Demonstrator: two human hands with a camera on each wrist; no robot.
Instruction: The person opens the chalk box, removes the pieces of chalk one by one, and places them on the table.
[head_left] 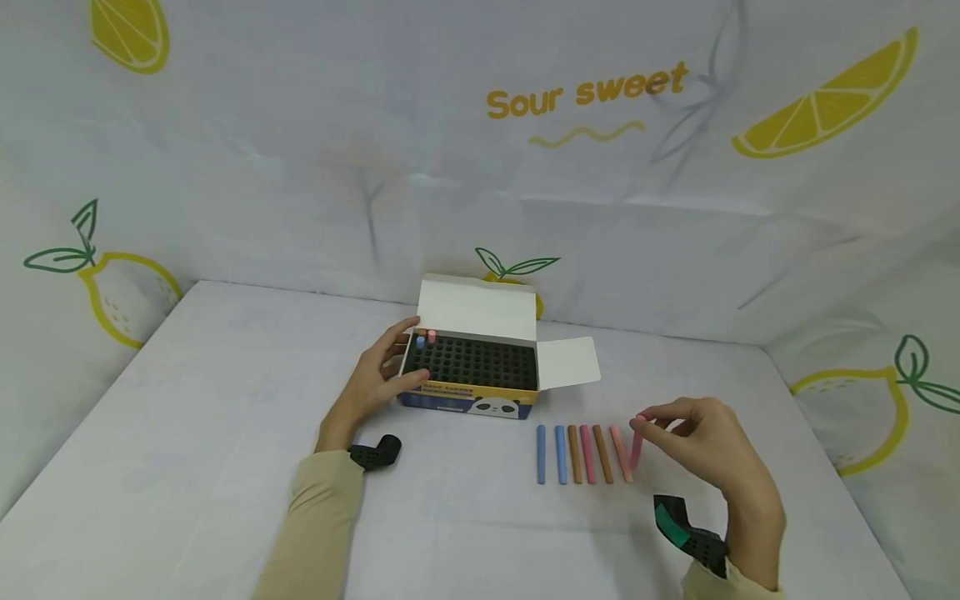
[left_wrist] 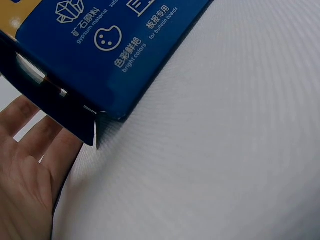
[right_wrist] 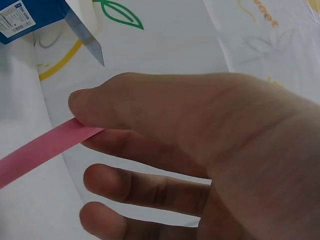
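Observation:
A blue and yellow chalk box [head_left: 442, 404] with a panda on its front stands with its lid raised. Its black holed insert [head_left: 480, 360] holds a blue chalk [head_left: 421, 342], a pink chalk [head_left: 432, 337] and a brown one at the back left corner. My left hand [head_left: 367, 379] holds the box's left end, thumb at the front top edge and fingers toward the back. To the right of the box, my right hand [head_left: 708, 437] pinches a pink chalk stick [right_wrist: 47, 150] by its upper end between thumb and index finger, nearly upright.
In front of the box, several chalks lie side by side: blue [head_left: 542, 455], brown [head_left: 574, 455], dark pink [head_left: 587, 455] and light pink [head_left: 621, 455]. A white side flap [head_left: 570, 363] sticks out rightward. The white backdrop [head_left: 360, 167] has lemon prints.

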